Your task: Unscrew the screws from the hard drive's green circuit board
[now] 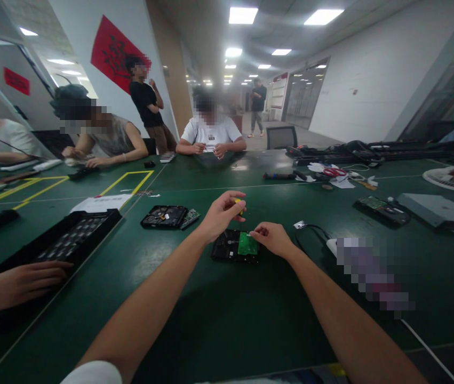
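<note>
A black hard drive (229,246) with a green circuit board (247,244) lies on the green table (227,320) in front of me. My left hand (221,214) hovers just above its far edge, fingers curled round a small yellow-tipped tool (238,202). My right hand (272,238) rests at the drive's right edge, fingers pinched together by the circuit board; what they hold is too small to make out.
A second opened drive (166,217) lies to the left. A black tray (66,240) sits far left, with another person's hand (18,282) on it. A cable and pixelated object (371,272) lie at my right. Several people sit or stand at the far side.
</note>
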Motion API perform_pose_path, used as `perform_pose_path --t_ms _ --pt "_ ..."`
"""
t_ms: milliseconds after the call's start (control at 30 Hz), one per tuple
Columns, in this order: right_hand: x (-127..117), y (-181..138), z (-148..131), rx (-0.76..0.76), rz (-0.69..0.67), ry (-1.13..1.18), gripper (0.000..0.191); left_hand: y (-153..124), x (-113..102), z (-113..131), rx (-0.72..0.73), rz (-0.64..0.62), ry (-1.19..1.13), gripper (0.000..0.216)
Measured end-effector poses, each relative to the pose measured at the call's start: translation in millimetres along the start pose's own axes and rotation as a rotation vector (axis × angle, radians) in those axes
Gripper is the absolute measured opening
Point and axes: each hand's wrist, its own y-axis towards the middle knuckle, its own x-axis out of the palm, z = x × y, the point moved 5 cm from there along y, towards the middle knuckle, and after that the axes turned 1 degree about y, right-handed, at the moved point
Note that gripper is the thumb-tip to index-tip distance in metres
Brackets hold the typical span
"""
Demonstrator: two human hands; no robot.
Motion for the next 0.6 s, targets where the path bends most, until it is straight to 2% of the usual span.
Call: perform_pose_path --t_ms 200,500,600 --pt "0.2 0.3 0.1 -0.021 0.008 -0.006 0.035 -0.5 -0.7 0.7 -0.034 -0.004 -0.074 0.033" --pt "0.3 1.0 0.8 -0.023 -0.005 0.003 0.034 2.1 -7.9 -0.2 0.037 0.113 0.169 0.037" --pt "-0.4 0.7 0.4 -0.018 -0.006 0.0 0.035 2.0 -8.8 0.4 0.036 0.116 0.199 0.037"
